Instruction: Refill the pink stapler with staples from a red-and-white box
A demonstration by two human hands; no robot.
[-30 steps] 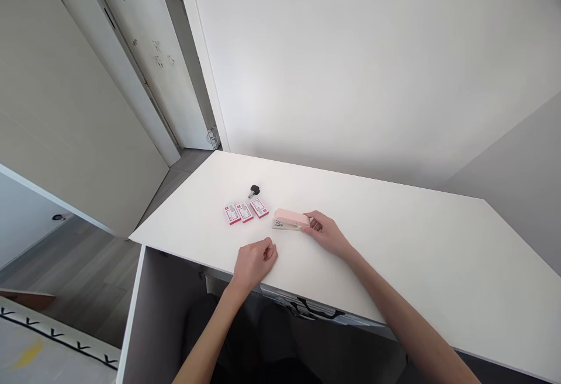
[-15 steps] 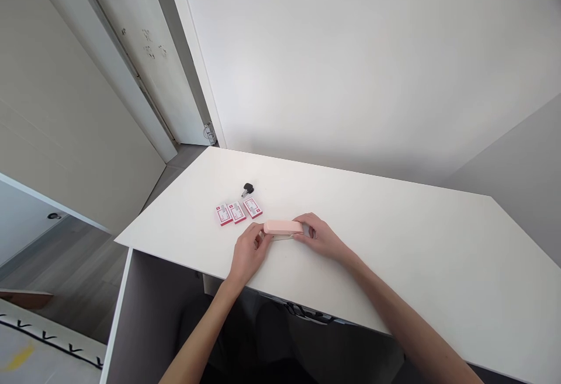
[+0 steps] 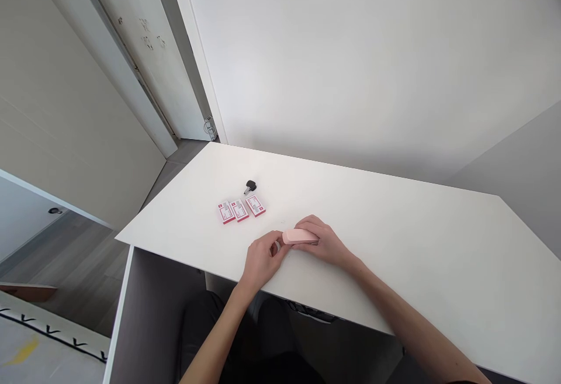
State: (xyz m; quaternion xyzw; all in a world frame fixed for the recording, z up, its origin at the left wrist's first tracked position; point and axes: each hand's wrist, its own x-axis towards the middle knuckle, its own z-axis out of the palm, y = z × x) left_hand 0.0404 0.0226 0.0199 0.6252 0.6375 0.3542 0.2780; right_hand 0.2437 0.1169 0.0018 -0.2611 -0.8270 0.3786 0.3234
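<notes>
Above the front part of the white desk (image 3: 377, 244), I hold a pink stapler (image 3: 298, 236) between both hands. My right hand (image 3: 322, 241) is closed round its right end and hides part of it. The fingers of my left hand (image 3: 265, 258) are closed at its left end, thumb and forefinger pinching there. Beyond my left hand, three small red-and-white boxes (image 3: 239, 210) lie flat in a row. A small black piece with a metal end (image 3: 250, 186), perhaps a staple remover, lies just behind them.
A white wall (image 3: 350, 68) rises behind the desk. To the left are a large pale panel (image 3: 65, 97) and the grey floor (image 3: 83, 261). Below the desk edge there is a dark open space with my legs (image 3: 276, 325).
Both hands and the stapler have shifted a little right and nearer to me. My right hand now covers more of the stapler, and its lower part shows less. The boxes lie as before.
</notes>
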